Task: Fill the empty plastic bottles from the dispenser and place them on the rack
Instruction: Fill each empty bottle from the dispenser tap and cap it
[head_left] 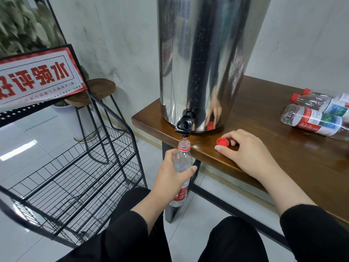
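Observation:
A tall steel dispenser [204, 53] stands on the wooden table [283, 148], its black tap [185, 122] hanging over the front edge. My left hand [170, 173] grips an uncapped clear plastic bottle [182, 159] upright, its mouth right under the tap, with a thin stream of water running in. My right hand [245, 152] rests on the table and holds the red cap [222, 141] between its fingertips. Three empty bottles [317, 118] with red labels lie on their sides at the table's right end. The black wire rack [75, 176] stands to the left, and its visible shelves hold nothing.
A red and white sign [37, 76] tops the rack. Behind it stand a wooden stool [98, 89], a white planter [71, 120] and green foliage [24, 21]. The floor is pale glossy tile. My knees in black trousers fill the bottom of the view.

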Demonstrator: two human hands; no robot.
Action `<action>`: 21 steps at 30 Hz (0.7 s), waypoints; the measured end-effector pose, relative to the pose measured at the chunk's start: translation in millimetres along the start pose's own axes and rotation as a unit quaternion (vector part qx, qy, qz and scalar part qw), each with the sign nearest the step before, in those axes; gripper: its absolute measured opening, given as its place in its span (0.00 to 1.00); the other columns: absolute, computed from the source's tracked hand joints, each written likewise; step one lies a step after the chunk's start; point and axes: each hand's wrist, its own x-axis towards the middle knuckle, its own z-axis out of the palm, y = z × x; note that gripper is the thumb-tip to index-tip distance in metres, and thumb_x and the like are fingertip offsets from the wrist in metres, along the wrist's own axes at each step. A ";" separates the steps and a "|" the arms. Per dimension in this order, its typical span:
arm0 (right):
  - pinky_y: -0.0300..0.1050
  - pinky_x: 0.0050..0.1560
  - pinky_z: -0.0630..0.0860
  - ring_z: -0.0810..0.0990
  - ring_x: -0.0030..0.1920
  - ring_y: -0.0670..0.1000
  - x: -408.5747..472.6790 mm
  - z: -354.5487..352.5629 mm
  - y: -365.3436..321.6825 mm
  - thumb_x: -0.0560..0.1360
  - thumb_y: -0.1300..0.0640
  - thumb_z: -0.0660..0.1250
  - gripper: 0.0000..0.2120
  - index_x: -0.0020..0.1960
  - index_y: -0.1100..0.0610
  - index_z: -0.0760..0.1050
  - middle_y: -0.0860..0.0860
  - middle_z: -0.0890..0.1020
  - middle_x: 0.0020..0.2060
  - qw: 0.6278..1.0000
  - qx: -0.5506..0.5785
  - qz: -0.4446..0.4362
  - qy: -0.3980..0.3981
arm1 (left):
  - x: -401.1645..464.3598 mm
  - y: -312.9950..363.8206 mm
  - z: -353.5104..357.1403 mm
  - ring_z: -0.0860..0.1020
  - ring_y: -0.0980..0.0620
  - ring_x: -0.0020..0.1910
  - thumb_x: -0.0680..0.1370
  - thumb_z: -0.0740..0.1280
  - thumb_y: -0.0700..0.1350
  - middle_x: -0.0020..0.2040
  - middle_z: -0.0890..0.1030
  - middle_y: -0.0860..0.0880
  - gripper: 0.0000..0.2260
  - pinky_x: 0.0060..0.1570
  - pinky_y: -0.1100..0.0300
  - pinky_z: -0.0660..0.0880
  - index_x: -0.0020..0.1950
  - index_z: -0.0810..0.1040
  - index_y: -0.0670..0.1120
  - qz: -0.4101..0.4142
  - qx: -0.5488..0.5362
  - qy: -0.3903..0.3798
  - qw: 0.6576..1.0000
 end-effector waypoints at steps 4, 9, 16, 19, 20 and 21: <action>0.51 0.53 0.78 0.75 0.49 0.47 0.1 0.1 -0.1 0.74 0.33 0.67 0.18 0.59 0.41 0.77 0.40 0.73 0.43 1.000 0.000 0.000 0.000 | -0.1 -0.4 -0.4 0.79 0.59 0.58 0.75 0.77 0.52 0.59 0.79 0.60 0.26 0.53 0.64 0.74 0.68 0.68 0.58 0.002 0.000 0.002 1.000; 0.51 0.53 0.78 0.75 0.50 0.47 0.1 -0.4 -0.9 0.74 0.34 0.68 0.18 0.59 0.41 0.77 0.40 0.73 0.43 1.000 0.000 0.001 -0.002 | 0.4 -0.7 0.0 0.79 0.57 0.59 0.75 0.77 0.52 0.59 0.79 0.59 0.26 0.58 0.59 0.76 0.68 0.68 0.57 -0.002 0.000 0.002 1.000; 0.50 0.54 0.77 0.75 0.51 0.48 -0.4 -0.5 -1.1 0.74 0.35 0.69 0.18 0.59 0.42 0.77 0.39 0.72 0.42 1.000 0.002 0.001 -0.002 | 0.2 -0.9 -0.1 0.80 0.59 0.57 0.75 0.77 0.51 0.58 0.79 0.60 0.25 0.52 0.64 0.75 0.67 0.68 0.58 0.002 -0.003 0.004 1.000; 0.49 0.54 0.77 0.75 0.51 0.48 -0.6 -0.6 -0.9 0.74 0.35 0.69 0.17 0.59 0.42 0.77 0.39 0.72 0.42 1.000 0.005 0.000 0.001 | -0.1 -0.5 -0.1 0.80 0.58 0.58 0.75 0.77 0.51 0.58 0.79 0.59 0.25 0.52 0.64 0.75 0.67 0.68 0.58 0.001 -0.009 0.003 1.000; 0.49 0.54 0.77 0.75 0.51 0.48 -0.6 -0.5 -0.7 0.74 0.35 0.69 0.17 0.59 0.42 0.77 0.40 0.72 0.42 1.000 0.005 -0.001 0.001 | -0.4 -0.3 -0.1 0.80 0.59 0.57 0.75 0.77 0.51 0.58 0.79 0.59 0.25 0.53 0.63 0.75 0.67 0.68 0.58 0.001 -0.011 0.003 1.000; 0.49 0.54 0.77 0.75 0.51 0.48 -0.7 -0.5 -0.6 0.74 0.35 0.69 0.17 0.59 0.42 0.77 0.40 0.72 0.42 1.000 0.006 -0.001 0.001 | -0.5 0.1 0.0 0.80 0.59 0.57 0.75 0.77 0.51 0.58 0.79 0.60 0.25 0.54 0.63 0.75 0.67 0.68 0.58 0.001 -0.012 0.002 1.000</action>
